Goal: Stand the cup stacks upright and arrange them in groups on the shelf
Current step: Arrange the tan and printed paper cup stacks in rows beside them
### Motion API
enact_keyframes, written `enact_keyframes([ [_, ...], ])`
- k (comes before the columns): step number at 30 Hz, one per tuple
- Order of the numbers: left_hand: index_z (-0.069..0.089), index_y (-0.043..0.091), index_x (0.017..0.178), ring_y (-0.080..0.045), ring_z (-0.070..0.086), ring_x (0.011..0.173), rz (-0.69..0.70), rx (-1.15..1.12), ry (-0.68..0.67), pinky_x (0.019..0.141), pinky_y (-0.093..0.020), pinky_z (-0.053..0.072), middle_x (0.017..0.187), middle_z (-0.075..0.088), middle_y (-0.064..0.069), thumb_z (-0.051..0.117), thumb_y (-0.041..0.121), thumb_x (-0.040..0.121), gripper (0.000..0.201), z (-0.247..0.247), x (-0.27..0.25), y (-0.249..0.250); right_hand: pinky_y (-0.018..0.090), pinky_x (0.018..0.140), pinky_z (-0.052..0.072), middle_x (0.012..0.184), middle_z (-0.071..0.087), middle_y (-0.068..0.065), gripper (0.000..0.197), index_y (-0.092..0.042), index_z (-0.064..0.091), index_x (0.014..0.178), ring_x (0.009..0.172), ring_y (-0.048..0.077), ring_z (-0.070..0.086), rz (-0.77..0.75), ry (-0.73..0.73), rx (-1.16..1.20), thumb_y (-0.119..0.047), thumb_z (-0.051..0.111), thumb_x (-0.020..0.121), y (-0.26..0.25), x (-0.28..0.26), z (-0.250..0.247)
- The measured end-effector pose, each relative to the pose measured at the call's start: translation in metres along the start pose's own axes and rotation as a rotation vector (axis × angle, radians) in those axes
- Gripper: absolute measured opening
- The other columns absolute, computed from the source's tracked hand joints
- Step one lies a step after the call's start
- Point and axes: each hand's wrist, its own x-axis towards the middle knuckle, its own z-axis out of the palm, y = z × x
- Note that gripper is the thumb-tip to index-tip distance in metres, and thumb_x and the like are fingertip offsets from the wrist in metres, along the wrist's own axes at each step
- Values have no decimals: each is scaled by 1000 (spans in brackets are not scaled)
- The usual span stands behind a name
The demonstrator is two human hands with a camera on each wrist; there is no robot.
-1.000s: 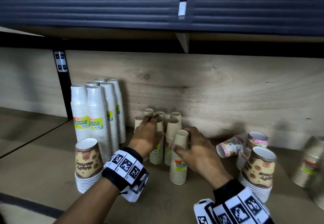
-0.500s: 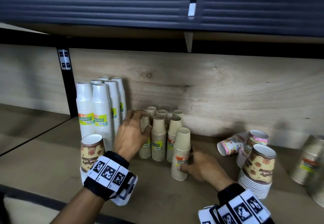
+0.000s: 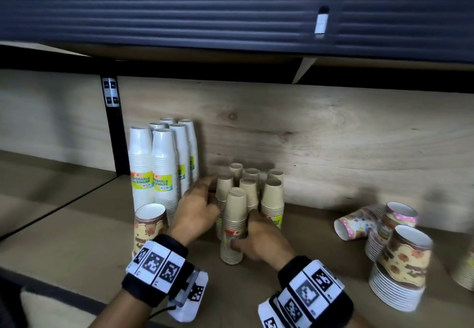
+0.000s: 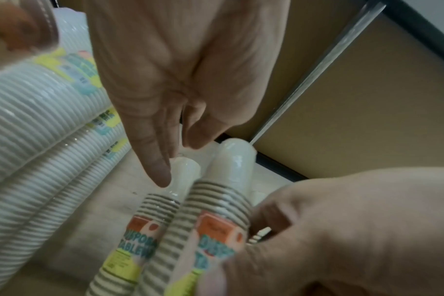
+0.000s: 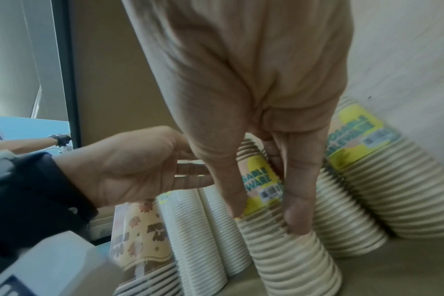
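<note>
A brown stack is gripped upright by the right hand on the shelf, at six o'clock of its group; the left hand, fingers loose, steadies neighbours. Release seems next.

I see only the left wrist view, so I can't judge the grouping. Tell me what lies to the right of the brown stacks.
Observer: In the head view a floral cup stack lies on its side at the right, not yet stood up.
Operator: Report how the right hand holds its stack.
Observer: The right wrist view shows the right hand with fingers and thumb curled round the front brown stack, just below its label.
Operator: Count the other brown stacks.
Observer: In the head view, six more brown stacks show upright behind it, near the back wall.
</note>
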Motion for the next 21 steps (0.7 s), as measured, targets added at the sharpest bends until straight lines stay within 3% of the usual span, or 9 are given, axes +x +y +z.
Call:
enact_keyframes([
  [3, 56, 33, 126, -9, 63, 110, -34, -72, 8, 97, -32, 49, 119, 67, 12, 45, 53, 82, 49, -2, -6, 1, 30, 100, 42, 135, 54, 13, 69, -9, 42, 134, 125, 29, 52, -4, 19, 14, -40, 74, 82, -9, 5, 6],
  [5, 57, 34, 124, -1, 66, 98, -38, -96, -5, 91, -26, 53, 109, 70, 16, 56, 61, 81, 51, -5, -10, 3, 31, 98, 43, 134, 56, 12, 66, -9, 44, 133, 124, 28, 53, -6, 28, 29, -38, 74, 82, -13, 8, 9],
  [8, 60, 32, 121, 4, 68, 87, -9, -81, -24, 85, -24, 56, 104, 73, 12, 72, 44, 81, 44, -10, -12, 2, 31, 96, 45, 132, 58, 10, 65, -12, 46, 132, 122, 27, 55, -15, 33, 49, -38, 75, 81, -16, 11, 13],
  [12, 62, 37, 115, -3, 70, 90, -27, -31, -8, 86, -31, 57, 105, 73, 8, 69, 39, 85, 31, -17, -8, -4, 31, 93, 45, 127, 59, 10, 59, -12, 50, 127, 117, 27, 56, -13, 12, -4, -41, 74, 81, -12, 10, 13],
  [15, 59, 39, 118, -8, 70, 93, -31, 17, -15, 87, -34, 56, 107, 73, 6, 66, 39, 87, 32, -17, -8, -4, 29, 89, 45, 124, 61, 8, 57, -12, 54, 124, 114, 26, 57, -1, -12, -49, -44, 73, 81, -5, 7, 10],
  [21, 55, 33, 127, -20, 68, 102, -77, 112, -51, 90, -37, 54, 120, 68, -3, 61, 33, 91, 37, -22, -14, 3, 27, 94, 46, 125, 62, 1, 56, -19, 57, 125, 115, 21, 58, 69, -99, -27, -51, 70, 81, 26, -13, -11],
])
